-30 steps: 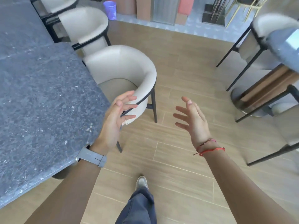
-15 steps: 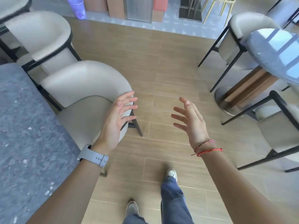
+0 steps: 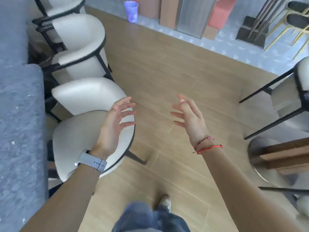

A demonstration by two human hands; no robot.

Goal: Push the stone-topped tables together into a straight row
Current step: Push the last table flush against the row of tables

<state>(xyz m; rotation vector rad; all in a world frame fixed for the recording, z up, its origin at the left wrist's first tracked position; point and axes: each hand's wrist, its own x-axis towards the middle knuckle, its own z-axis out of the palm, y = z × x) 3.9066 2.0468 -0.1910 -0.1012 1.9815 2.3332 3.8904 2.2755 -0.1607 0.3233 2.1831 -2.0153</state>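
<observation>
A grey speckled stone-topped table [image 3: 20, 124] runs down the left edge of the view, and a second stone top [image 3: 11, 27] shows behind it at the upper left. My left hand [image 3: 115, 124], with a grey watch on the wrist, hovers open above the back of a cream chair, fingers spread, holding nothing. My right hand [image 3: 189, 118], with red thread bracelets at the wrist, is raised open over the wooden floor, apart from everything. Neither hand touches a table.
Three cream chairs with black frames [image 3: 80, 131] [image 3: 82, 47] [image 3: 63, 4] line the tables' right side. Another chair [image 3: 291, 101] and a wood-and-metal table base [image 3: 280, 156] stand at the right. A purple bin [image 3: 131, 11] and boards lean at the far wall.
I have stepped forward along the table and my view has shifted right, so less of the stone top shows. Both hands stay raised, open and empty.
</observation>
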